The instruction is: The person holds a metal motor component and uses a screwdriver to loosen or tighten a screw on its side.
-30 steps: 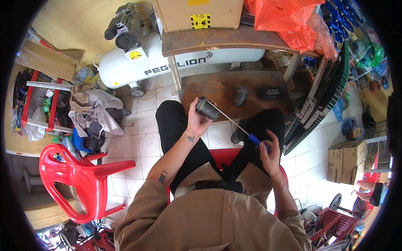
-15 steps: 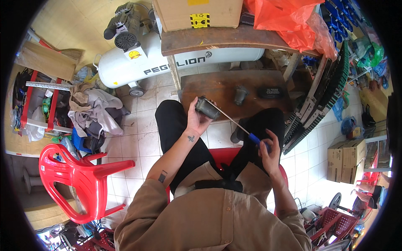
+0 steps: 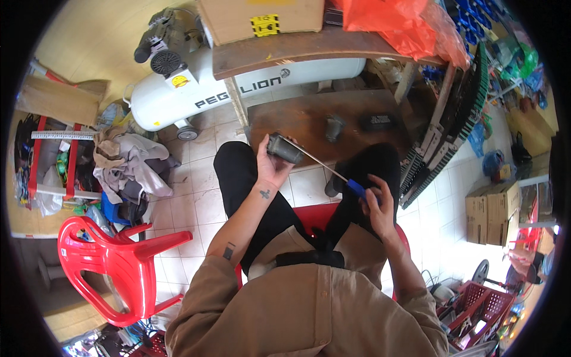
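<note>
My left hand point(image 3: 271, 169) is wrapped around a dark grey, worn cylindrical part point(image 3: 285, 150), held above my lap with its far-left end tilted up. My right hand point(image 3: 379, 209) grips the blue handle of a long-shafted screwdriver point(image 3: 356, 188). The steel shaft slants up and left to the part, its tip by the part's upper side; whether it touches is too small to tell. A similar grey part point(image 3: 334, 128) rests on the low brown wooden board point(image 3: 285, 113) beyond my knees. Right of it lies a black flat case point(image 3: 379, 122).
A white tank compressor point(image 3: 160, 98) stands behind the wooden table point(image 3: 315, 47), which bears a cardboard box point(image 3: 262, 18) and an orange-red bag point(image 3: 392, 24). A red plastic chair point(image 3: 128, 262) is at my left. Dark toothed rails point(image 3: 446, 125) lean at the right, near stacked cartons point(image 3: 492, 214).
The whole view has shifted slightly as my head turned. Both hands keep their holds on the part and the screwdriver; otherwise little differs.
</note>
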Demonstrator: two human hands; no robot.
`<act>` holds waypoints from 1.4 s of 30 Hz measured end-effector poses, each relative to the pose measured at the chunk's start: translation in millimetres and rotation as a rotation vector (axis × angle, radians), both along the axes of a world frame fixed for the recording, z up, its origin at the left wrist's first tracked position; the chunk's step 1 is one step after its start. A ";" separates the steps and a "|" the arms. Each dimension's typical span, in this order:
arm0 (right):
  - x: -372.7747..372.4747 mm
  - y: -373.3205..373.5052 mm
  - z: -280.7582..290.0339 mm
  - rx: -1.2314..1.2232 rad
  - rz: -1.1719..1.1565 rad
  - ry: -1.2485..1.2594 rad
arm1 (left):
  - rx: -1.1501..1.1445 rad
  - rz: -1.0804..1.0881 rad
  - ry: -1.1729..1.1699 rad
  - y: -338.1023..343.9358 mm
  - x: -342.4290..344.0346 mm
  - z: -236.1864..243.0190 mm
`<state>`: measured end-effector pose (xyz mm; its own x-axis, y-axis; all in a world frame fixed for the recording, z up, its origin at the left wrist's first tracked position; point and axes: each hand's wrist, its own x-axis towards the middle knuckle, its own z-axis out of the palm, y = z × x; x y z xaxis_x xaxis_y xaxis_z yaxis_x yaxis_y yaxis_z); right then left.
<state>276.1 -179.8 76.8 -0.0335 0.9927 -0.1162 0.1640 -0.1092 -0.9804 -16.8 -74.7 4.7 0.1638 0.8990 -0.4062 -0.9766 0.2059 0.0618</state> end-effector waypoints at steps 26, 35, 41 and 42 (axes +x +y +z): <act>16.9 84.1 -2.3 -0.375 0.285 0.331 | 0.160 0.304 0.042 -31.4 -13.7 15.9; 25.7 84.6 -35.5 0.154 0.337 0.050 | 0.177 0.269 0.013 -24.5 -10.2 13.5; 19.6 82.0 -4.1 -0.312 0.339 0.324 | 0.187 0.272 0.040 -25.7 -14.9 12.0; 23.4 83.9 -5.8 -0.360 0.339 0.315 | 0.186 0.271 0.033 -24.5 -14.3 11.7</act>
<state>299.4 -96.0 71.0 -0.4296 0.8205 -0.3772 -0.0451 -0.4367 -0.8985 -31.1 -99.2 16.4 -0.1024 0.9674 -0.2317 -0.9911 -0.0794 0.1064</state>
